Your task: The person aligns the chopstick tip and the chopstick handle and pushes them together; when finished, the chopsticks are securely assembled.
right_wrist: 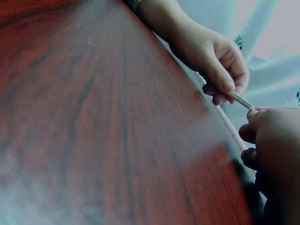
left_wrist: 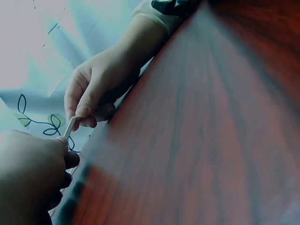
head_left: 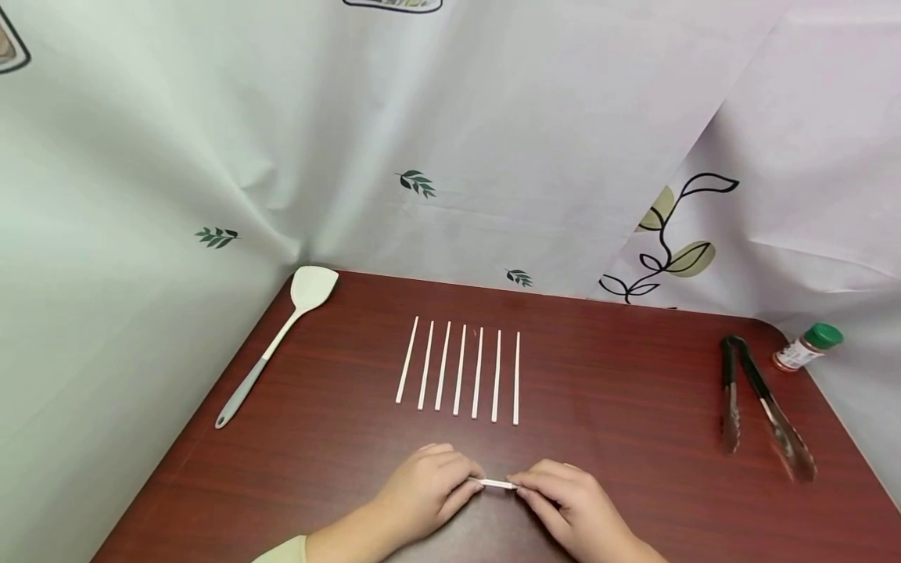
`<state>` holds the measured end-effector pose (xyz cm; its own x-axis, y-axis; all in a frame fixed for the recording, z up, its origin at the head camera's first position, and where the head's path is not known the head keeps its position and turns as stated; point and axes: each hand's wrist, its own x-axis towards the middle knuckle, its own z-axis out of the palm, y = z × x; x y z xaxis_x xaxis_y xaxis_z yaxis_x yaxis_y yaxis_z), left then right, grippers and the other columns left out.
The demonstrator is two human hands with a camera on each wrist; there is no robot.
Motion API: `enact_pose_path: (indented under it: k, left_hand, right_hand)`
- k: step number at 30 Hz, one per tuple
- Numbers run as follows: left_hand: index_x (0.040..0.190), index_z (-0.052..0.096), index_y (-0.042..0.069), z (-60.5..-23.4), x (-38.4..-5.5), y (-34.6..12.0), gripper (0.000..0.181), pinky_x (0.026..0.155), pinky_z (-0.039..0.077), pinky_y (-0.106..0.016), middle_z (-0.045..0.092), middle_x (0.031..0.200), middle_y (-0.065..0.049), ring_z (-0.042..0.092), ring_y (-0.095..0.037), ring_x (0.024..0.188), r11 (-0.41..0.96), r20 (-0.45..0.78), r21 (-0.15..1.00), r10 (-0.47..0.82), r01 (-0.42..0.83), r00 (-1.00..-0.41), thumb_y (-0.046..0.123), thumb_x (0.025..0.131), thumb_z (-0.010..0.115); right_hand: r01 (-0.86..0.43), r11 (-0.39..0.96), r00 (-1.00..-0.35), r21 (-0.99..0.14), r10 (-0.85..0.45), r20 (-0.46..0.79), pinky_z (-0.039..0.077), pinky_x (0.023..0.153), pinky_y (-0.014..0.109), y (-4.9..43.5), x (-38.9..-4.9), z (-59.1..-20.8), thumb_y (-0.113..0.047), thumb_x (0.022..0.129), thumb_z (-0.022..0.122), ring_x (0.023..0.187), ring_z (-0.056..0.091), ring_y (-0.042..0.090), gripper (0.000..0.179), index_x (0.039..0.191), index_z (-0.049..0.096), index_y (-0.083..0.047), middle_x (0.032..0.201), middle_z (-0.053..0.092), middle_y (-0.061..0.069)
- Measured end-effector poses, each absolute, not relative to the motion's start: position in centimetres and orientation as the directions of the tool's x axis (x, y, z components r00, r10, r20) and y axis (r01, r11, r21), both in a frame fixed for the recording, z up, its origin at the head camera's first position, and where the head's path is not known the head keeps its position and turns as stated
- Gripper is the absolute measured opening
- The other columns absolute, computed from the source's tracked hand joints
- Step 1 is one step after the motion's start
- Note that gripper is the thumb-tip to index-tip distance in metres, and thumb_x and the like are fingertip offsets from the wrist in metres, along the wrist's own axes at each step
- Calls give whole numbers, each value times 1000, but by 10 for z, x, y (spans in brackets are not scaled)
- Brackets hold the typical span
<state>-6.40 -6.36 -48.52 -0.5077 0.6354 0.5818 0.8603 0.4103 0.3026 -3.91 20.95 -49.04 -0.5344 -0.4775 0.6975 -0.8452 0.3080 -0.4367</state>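
In the head view, my left hand (head_left: 431, 486) and right hand (head_left: 572, 500) meet near the front of the table, a short gap apart. A white chopstick (head_left: 497, 484) spans that gap, pinched by the left thumb and fingers at one side and by the right thumb and fingers at the other. Its middle is bare, while its ends are hidden by the fingers. Both wrist views show the same chopstick (left_wrist: 70, 127) between the two sets of fingertips. Beyond the hands, several white chopsticks (head_left: 461, 371) lie side by side in a row, spaced apart.
A white spatula (head_left: 313, 288) with a grey handle lies along the left edge of the dark red table (head_left: 619, 375). Spread metal tongs (head_left: 759, 383) with black handles lie at the right. Beside them is a green-capped spice jar (head_left: 798, 355). Printed cloth (head_left: 507, 141) hangs behind.
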Motion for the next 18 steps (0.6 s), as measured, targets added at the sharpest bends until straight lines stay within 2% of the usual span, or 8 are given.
enact_pose_path:
  k: [5, 13, 18]
  left_hand:
    - [101, 74, 18, -485, -63, -63, 6, 79, 53, -25, 73, 93, 12, 64, -4, 81, 413, 584, 276, 645, 868, -493, 23, 102, 72]
    - [99, 73, 18, -482, -60, -57, 7, 78, 53, -27, 71, 91, 12, 64, -6, 82, 458, 585, 179, 662, 870, -469, 25, 102, 72]
    - [97, 72, 18, -482, -57, -52, 7, 77, 53, -26, 71, 89, 12, 64, -6, 80, 456, 595, 153, 666, 877, -450, 22, 96, 78]
  right_hand:
    - [-859, 301, -512, -414, -489, 706, 54, 78, 17, 210, -40, -492, -12, 106, 67, 87, 67, 4, 18, 119, 79, -8, 102, 74, -4]
    - [-820, 347, -572, -455, -451, 686, 56, 71, 15, 213, -37, -495, -17, 104, 72, 82, 71, 3, 15, 111, 82, -8, 98, 77, -3]
    - [-832, 349, -553, -431, -471, 687, 56, 72, 15, 213, -38, -495, -19, 106, 69, 83, 71, 2, 18, 109, 82, -7, 97, 77, -4]
